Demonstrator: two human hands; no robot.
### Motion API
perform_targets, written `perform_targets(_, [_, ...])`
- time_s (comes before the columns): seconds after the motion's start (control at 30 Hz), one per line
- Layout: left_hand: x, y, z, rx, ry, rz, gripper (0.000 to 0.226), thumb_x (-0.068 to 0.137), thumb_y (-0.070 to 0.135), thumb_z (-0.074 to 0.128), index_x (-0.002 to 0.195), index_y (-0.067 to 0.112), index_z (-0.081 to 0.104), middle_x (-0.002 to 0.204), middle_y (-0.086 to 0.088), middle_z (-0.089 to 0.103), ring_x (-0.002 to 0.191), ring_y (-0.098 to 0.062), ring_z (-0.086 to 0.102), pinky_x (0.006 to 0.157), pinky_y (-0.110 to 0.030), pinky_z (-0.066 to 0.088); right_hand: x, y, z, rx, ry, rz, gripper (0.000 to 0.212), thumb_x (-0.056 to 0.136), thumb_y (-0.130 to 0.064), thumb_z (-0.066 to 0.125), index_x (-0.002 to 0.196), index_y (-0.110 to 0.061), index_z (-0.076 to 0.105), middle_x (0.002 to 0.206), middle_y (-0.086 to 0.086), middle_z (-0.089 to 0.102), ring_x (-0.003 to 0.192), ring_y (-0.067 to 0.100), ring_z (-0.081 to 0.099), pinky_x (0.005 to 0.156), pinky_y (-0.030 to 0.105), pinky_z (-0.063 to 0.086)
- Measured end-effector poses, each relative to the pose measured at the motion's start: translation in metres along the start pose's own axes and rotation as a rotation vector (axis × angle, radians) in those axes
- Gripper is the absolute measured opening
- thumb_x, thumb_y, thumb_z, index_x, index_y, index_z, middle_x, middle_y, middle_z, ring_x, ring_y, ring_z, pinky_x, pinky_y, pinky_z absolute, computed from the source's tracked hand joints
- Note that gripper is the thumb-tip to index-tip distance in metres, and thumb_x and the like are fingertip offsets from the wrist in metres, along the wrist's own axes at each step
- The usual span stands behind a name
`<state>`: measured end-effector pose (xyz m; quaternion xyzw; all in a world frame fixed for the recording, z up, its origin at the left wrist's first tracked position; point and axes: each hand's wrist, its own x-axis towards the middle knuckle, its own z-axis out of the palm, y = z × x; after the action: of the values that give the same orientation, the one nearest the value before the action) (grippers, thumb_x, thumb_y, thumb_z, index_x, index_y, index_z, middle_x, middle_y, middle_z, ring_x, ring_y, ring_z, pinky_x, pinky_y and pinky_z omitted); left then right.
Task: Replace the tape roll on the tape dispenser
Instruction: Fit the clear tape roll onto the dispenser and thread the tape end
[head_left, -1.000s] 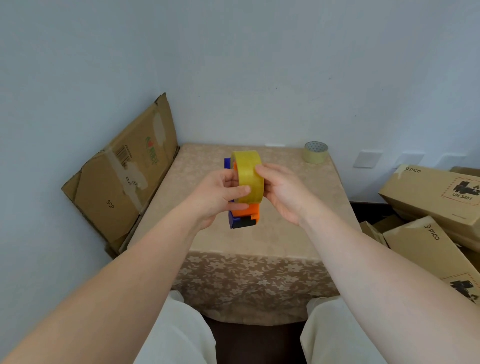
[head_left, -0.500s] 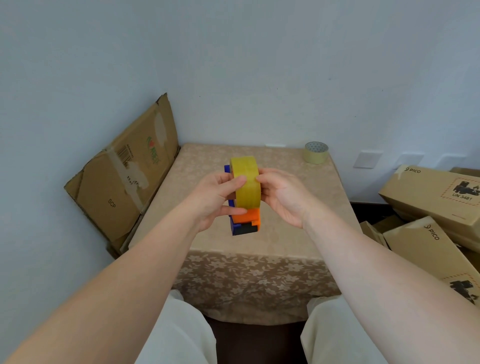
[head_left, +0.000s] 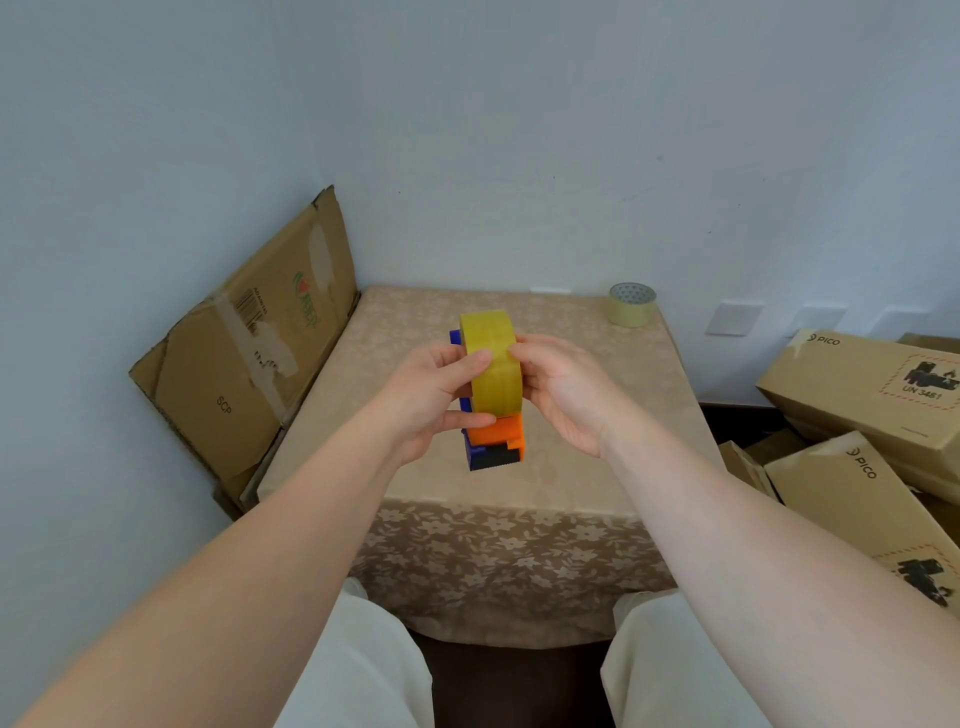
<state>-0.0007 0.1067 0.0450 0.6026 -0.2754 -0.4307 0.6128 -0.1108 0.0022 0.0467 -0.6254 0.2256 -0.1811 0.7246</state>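
Note:
A full yellow tape roll (head_left: 493, 364) stands on edge in the blue and orange tape dispenser (head_left: 496, 441), held in the air above the table. My left hand (head_left: 431, 395) grips the dispenser's left side, thumb pressed on the roll's face. My right hand (head_left: 561, 389) holds the roll from the right, fingertips on its outer surface. The dispenser's black serrated cutter points toward me at the bottom. A second, thinner tape roll (head_left: 632, 305) lies flat at the table's far right corner.
The small table (head_left: 597, 467) has a beige flowered cloth and sits in a wall corner. Flattened cardboard (head_left: 249, 364) leans against the left wall. Several PICO cartons (head_left: 857, 384) are stacked on the right. My knees are just below the table's front edge.
The roll and dispenser have dropped slightly and the roll has turned more upright and square to the dispenser. My left thumb has shifted up onto the roll's face.

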Motion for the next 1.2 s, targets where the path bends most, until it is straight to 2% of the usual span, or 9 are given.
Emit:
perform_targets(0.27, [0.000, -0.001, -0.003, -0.013, -0.015, -0.024, 0.019, 0.089, 0.025, 0.059, 0.104, 0.014, 0.064, 0.104, -0.008, 0.069, 0.097, -0.020, 0.066, 0.068, -0.032, 0.058, -0.001, -0.001, 0.001, -0.005, -0.027, 0.023, 0.040, 0.087, -0.003, 0.038, 0.120, 0.010, 0.057, 0.126, 0.036, 0.053, 0.102, 0.032, 0.055, 0.104, 0.052, 0.039])
perform_targets(0.4, [-0.002, -0.003, -0.002, 0.067, -0.059, 0.002, 0.027, 0.088, 0.016, 0.060, 0.114, 0.006, 0.061, 0.107, -0.008, 0.068, 0.094, -0.020, 0.067, 0.068, -0.030, 0.059, 0.003, -0.002, 0.003, 0.044, 0.062, 0.110, 0.038, 0.096, -0.030, 0.046, 0.120, -0.006, 0.061, 0.121, 0.019, 0.065, 0.105, 0.026, 0.062, 0.097, 0.041, 0.047])
perform_targets(0.47, [-0.004, -0.004, 0.000, 0.149, -0.101, 0.026, 0.027, 0.087, 0.012, 0.062, 0.113, 0.006, 0.061, 0.103, -0.004, 0.069, 0.090, -0.017, 0.068, 0.066, -0.027, 0.058, 0.006, -0.003, 0.005, 0.063, 0.125, 0.155, 0.042, 0.092, -0.044, 0.052, 0.118, -0.012, 0.063, 0.108, 0.010, 0.071, 0.095, 0.021, 0.066, 0.089, 0.036, 0.051])
perform_targets(0.53, [-0.005, -0.006, 0.001, 0.203, -0.134, 0.040, 0.025, 0.085, 0.009, 0.064, 0.110, 0.009, 0.062, 0.099, -0.002, 0.070, 0.086, -0.014, 0.070, 0.064, -0.024, 0.056, 0.007, -0.003, 0.004, 0.082, 0.167, 0.186, 0.045, 0.089, -0.047, 0.056, 0.117, -0.013, 0.065, 0.100, 0.005, 0.072, 0.086, 0.018, 0.067, 0.083, 0.033, 0.053])
perform_targets(0.67, [-0.004, -0.010, 0.000, 0.237, -0.122, 0.055, 0.027, 0.080, 0.000, 0.067, 0.105, 0.011, 0.064, 0.097, -0.004, 0.071, 0.087, -0.017, 0.070, 0.067, -0.025, 0.056, 0.005, -0.002, 0.002, 0.152, 0.113, 0.168, 0.032, 0.092, -0.033, 0.056, 0.113, -0.010, 0.064, 0.094, 0.005, 0.071, 0.082, 0.018, 0.067, 0.081, 0.033, 0.053])
perform_targets(0.73, [-0.004, -0.010, -0.001, 0.220, -0.109, 0.056, 0.029, 0.079, -0.001, 0.068, 0.105, 0.010, 0.063, 0.098, -0.004, 0.071, 0.089, -0.018, 0.069, 0.071, -0.027, 0.058, 0.003, -0.002, 0.000, 0.194, 0.062, 0.138, 0.031, 0.094, -0.025, 0.054, 0.117, -0.005, 0.062, 0.101, 0.010, 0.070, 0.090, 0.023, 0.066, 0.086, 0.036, 0.052])
perform_targets(0.93, [-0.003, -0.008, -0.002, 0.129, -0.052, -0.001, 0.031, 0.088, 0.027, 0.060, 0.114, 0.010, 0.062, 0.112, -0.009, 0.069, 0.101, -0.024, 0.067, 0.089, -0.043, 0.055, 0.001, 0.001, -0.004, 0.230, -0.057, 0.092, 0.034, 0.094, -0.010, 0.052, 0.126, 0.001, 0.055, 0.123, 0.021, 0.063, 0.112, 0.031, 0.060, 0.095, 0.043, 0.051])
perform_targets(1.07, [-0.004, -0.006, -0.004, 0.118, -0.063, -0.004, 0.031, 0.089, 0.031, 0.058, 0.113, 0.013, 0.063, 0.106, -0.005, 0.071, 0.098, -0.018, 0.068, 0.089, -0.043, 0.054, -0.001, 0.002, -0.006, 0.233, -0.142, 0.061, 0.037, 0.094, -0.002, 0.048, 0.130, 0.002, 0.051, 0.129, 0.022, 0.058, 0.116, 0.031, 0.058, 0.097, 0.040, 0.050])
perform_targets(1.2, [-0.004, -0.006, -0.005, 0.110, -0.083, 0.004, 0.033, 0.089, 0.026, 0.058, 0.118, 0.011, 0.062, 0.112, -0.005, 0.069, 0.101, -0.018, 0.067, 0.088, -0.041, 0.054, -0.001, 0.004, -0.008, 0.192, -0.190, 0.032, 0.038, 0.090, 0.006, 0.049, 0.126, -0.003, 0.053, 0.128, 0.018, 0.059, 0.116, 0.027, 0.058, 0.100, 0.038, 0.048])
